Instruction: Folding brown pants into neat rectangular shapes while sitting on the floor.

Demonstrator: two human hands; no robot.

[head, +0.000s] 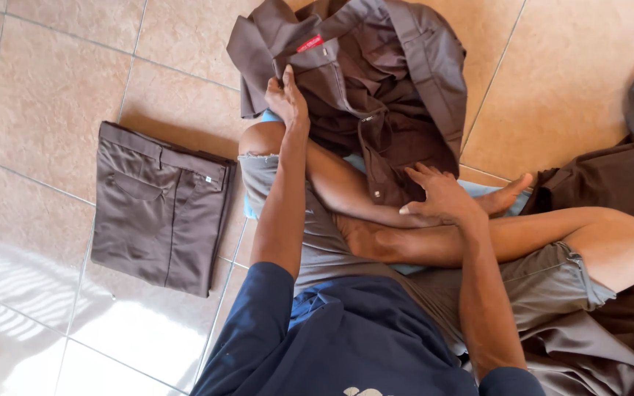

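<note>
Bare tiled floor (45, 81) lies open across the upper left and lower left, giving free passage there. Folded brown trousers (159, 209) block the floor just left of the person's crossed legs (405, 235). A crumpled brown shirt (376, 88) covers the knees and the floor ahead. Open tiles (566, 73) show upper right. More brown cloth (625, 220), possibly several garments, fills the right edge.

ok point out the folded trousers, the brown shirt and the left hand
folded trousers (159, 209): head view, on the middle of the folded brown cloth
brown shirt (398, 81): head view, on the crumpled body below the collar
left hand (288, 99): head view, on the back of the hand at the shirt's edge
</note>
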